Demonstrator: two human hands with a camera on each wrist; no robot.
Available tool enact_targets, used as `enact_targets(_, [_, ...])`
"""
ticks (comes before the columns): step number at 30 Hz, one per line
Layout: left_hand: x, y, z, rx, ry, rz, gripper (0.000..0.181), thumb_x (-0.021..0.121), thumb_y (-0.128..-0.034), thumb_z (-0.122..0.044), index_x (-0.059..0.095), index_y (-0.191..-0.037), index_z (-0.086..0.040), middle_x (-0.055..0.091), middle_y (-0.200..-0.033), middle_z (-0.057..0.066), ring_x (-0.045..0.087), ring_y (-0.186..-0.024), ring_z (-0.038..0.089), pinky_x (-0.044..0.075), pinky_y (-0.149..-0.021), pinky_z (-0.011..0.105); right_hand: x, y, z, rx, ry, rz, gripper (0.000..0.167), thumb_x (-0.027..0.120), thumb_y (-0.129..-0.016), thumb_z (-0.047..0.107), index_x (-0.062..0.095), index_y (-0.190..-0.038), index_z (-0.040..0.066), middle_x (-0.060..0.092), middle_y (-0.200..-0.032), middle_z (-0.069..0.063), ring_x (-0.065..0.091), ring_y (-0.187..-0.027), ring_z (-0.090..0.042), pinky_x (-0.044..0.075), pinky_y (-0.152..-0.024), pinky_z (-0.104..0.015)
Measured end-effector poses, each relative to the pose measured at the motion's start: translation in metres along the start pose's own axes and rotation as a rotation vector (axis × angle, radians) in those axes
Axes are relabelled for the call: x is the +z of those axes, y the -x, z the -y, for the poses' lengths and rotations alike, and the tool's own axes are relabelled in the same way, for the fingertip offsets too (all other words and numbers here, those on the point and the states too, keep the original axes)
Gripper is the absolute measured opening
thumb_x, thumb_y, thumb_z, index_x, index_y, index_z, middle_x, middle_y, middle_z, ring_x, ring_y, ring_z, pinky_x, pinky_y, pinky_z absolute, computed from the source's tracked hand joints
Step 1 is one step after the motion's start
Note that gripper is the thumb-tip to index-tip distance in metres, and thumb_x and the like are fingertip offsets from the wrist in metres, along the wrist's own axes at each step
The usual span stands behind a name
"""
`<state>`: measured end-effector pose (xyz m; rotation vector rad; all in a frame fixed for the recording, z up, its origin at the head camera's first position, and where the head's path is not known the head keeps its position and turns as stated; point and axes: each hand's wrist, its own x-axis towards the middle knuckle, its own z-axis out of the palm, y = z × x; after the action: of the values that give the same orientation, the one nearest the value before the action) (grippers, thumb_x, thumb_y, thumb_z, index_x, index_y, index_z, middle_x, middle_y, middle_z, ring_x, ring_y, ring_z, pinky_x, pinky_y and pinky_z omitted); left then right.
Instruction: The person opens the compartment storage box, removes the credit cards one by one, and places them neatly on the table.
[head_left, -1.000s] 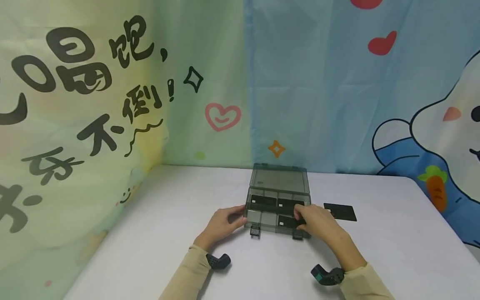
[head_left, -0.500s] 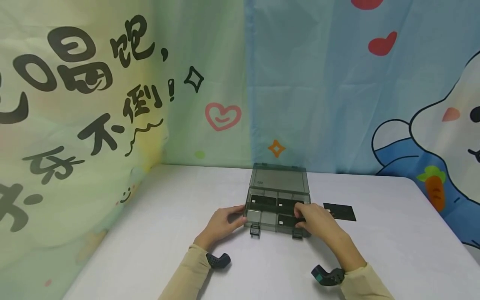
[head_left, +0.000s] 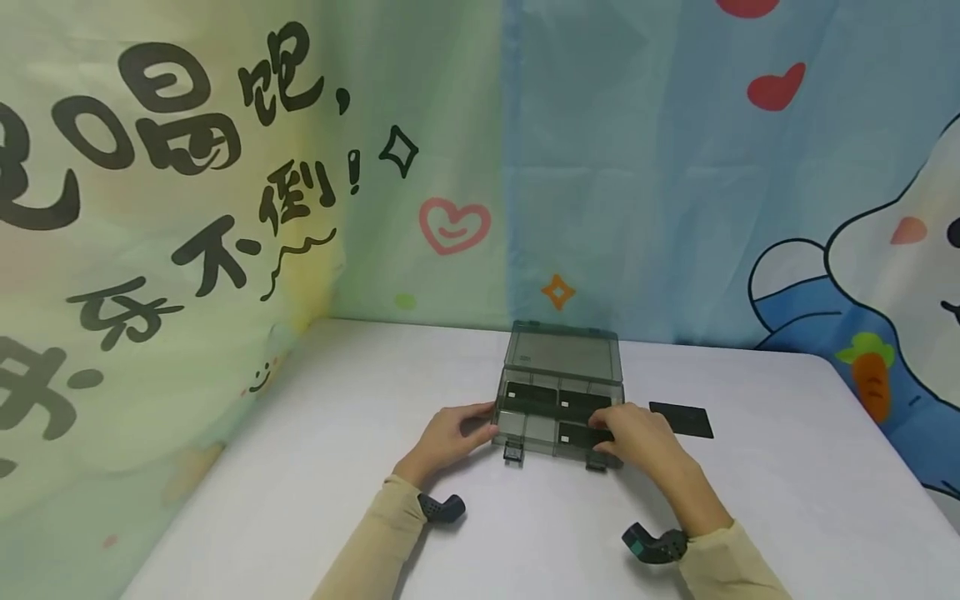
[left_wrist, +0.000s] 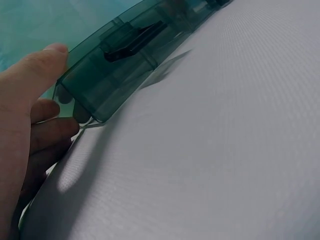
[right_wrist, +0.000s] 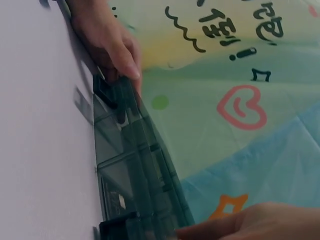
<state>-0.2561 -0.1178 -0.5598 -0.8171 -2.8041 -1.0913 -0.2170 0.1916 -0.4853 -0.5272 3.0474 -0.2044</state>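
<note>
A see-through grey-green compartment box [head_left: 540, 425] stands on the table with its lid [head_left: 564, 350] leaning up at the back. My left hand [head_left: 450, 437] holds its left end, thumb at the front corner and fingers behind, as the left wrist view shows. My right hand [head_left: 643, 433] reaches over the right end; its thumb and forefinger pinch the black card [head_left: 577, 434] in the front right compartment. The card's right end is hidden under the hand. Two more black cards [head_left: 531, 397] lie in the back row, left and right.
Another black card [head_left: 686, 419] lies on the white table [head_left: 540, 533], right of the box. Two latches [head_left: 513, 452] hang at the box's front. A printed cloth [head_left: 585, 167] rises behind the table and along its left side.
The head view has shifted slightly. Both hands keep nearly the same places at the box, and the cards inside show no clear movement.
</note>
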Motion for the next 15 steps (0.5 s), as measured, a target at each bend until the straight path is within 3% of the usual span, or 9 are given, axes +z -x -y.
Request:
enact_targets(3, [0.0058,0.0028,0.0003,-0.010,0.008,0.000,0.056,0.055,-0.0912,-0.052,0.056,-0.133,-0.015,0.060,-0.132,0.002,0.055,-0.125,0.021,0.041,-0.108,0.039,0.0026,0.0003,0.0005,0.008,0.059,0.034,0.036,0.081,-0.073,0.032,0.072,-0.105,0.016,0.073,-0.099,-0.002,0.068,-0.086,-0.025,0.055,-0.063,-0.041])
enact_targets(7, [0.0090,0.0000,-0.0006,-0.006,-0.001,0.009,0.054,0.056,-0.0914,-0.050,0.057,-0.132,-0.015,0.061,-0.130,0.001,0.055,-0.125,0.020,0.041,-0.108,0.037,0.0028,0.0004,-0.0024,-0.003,0.118,0.047,0.037,0.082,-0.071,0.036,0.074,-0.103,0.018,0.073,-0.095,-0.001,0.068,-0.079,-0.023,0.054,-0.057,-0.040])
enact_targets(11, [0.0049,-0.0045,-0.0037,0.004,-0.019,0.014,0.052,0.056,-0.0917,-0.049,0.057,-0.133,-0.016,0.061,-0.131,0.000,0.055,-0.125,0.020,0.041,-0.109,0.035,-0.0019,-0.0033,-0.0031,-0.039,0.184,0.054,0.033,0.083,-0.069,0.038,0.076,-0.094,0.018,0.073,-0.084,0.001,0.066,-0.069,-0.019,0.053,-0.054,-0.039])
enact_targets(15, [0.0012,0.0020,-0.0042,-0.023,-0.033,0.005,0.052,0.058,-0.0911,-0.047,0.057,-0.132,-0.015,0.061,-0.131,0.001,0.055,-0.125,0.021,0.040,-0.109,0.036,-0.0045,-0.0083,0.0047,-0.105,0.281,0.069,0.031,0.083,-0.068,0.040,0.076,-0.089,0.017,0.072,-0.078,0.001,0.065,-0.064,-0.019,0.054,-0.054,-0.039])
